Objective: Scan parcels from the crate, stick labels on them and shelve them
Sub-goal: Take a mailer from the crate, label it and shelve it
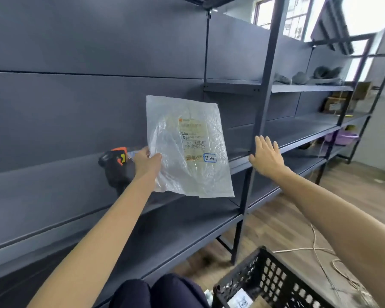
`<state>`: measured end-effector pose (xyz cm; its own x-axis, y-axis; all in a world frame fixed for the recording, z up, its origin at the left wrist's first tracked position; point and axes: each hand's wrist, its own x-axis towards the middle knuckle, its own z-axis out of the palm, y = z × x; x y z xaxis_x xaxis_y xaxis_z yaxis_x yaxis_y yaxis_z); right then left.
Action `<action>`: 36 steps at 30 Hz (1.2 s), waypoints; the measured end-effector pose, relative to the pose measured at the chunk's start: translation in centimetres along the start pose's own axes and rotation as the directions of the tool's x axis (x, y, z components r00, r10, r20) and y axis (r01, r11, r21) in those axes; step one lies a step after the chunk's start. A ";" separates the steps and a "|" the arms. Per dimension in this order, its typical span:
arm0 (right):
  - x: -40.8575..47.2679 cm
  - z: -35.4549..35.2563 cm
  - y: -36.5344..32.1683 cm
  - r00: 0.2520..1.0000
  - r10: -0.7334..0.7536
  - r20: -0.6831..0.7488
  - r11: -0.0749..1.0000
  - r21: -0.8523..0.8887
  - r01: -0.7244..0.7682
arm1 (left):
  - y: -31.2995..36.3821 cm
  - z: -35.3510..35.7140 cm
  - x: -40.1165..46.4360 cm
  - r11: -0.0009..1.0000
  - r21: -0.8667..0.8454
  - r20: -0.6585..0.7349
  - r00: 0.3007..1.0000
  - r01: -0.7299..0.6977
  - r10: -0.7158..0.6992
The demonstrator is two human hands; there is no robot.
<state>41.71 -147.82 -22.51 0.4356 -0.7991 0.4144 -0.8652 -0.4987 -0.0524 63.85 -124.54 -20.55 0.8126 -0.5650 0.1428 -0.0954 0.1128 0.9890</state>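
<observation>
The clear plastic parcel [188,147] hangs upright over the shelf [187,221], long axis vertical, pinched at its left edge by the left hand [146,162]; the right hand [267,157], open and empty, hovers just beside its right edge.

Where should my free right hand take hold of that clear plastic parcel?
Pinch the parcel's bare right edge, coming from the right. It is a thin flat bag, held upright by the left hand at its left edge, so the right hand reaches that side without covering the label.
</observation>
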 end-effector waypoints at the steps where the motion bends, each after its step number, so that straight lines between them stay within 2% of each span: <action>1: -0.5 0.3 1.5 1.000 0.018 0.000 1.000 -0.019 -0.018 | -0.5 1.6 -0.4 1.000 0.005 0.025 1.000 0.003 -0.003; 5: -2.1 1.4 7.3 0.994 0.102 0.047 0.994 -0.045 -0.100 | -3.2 7.4 -1.9 0.999 0.007 0.101 0.993 0.052 -0.053; 8: -3.4 2.4 11.0 0.987 0.159 0.032 0.987 -0.042 -0.158 | -5.3 10.8 -3.2 0.994 0.017 0.163 0.980 0.109 -0.110; 14: -7.9 7.4 17.6 0.966 0.253 0.052 0.965 -0.090 -0.248 | -11.8 15.6 -6.7 0.965 0.093 0.286 0.921 0.246 -0.263; 19: -13.2 14.1 20.9 0.931 0.324 0.170 0.946 -0.081 -0.314 | -18.2 17.7 -9.5 0.914 0.200 0.295 0.868 0.353 -0.400; 23: -17.6 18.9 22.7 0.897 0.358 0.259 0.933 -0.078 -0.350 | -22.9 18.6 -11.9 0.842 0.284 0.283 0.799 0.458 -0.530; 28: -22.2 23.1 23.7 0.828 0.408 0.384 0.891 0.028 -0.452 | -28.8 19.6 -14.7 0.745 0.338 0.250 0.708 0.575 -0.661; 32: -25.1 25.1 23.5 0.699 0.434 0.569 0.754 0.195 -0.627 | -32.5 20.6 -16.6 0.667 0.384 0.196 0.650 0.638 -0.734; 34: -26.0 25.2 22.8 0.668 0.396 0.630 0.671 0.298 -0.679 | -33.8 21.1 -17.3 0.622 0.400 0.167 0.614 0.673 -0.772; 36: -26.6 24.5 21.7 0.637 0.320 0.701 0.484 0.457 -0.746 | -34.8 21.3 -17.7 0.585 0.409 0.157 0.577 0.701 -0.802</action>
<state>17.41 -145.60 -56.96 0.1752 -0.9040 -0.3900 -0.6303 0.2013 -0.7498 40.50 -135.88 -56.74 0.4549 -0.5448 -0.7044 0.2788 -0.6642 0.6937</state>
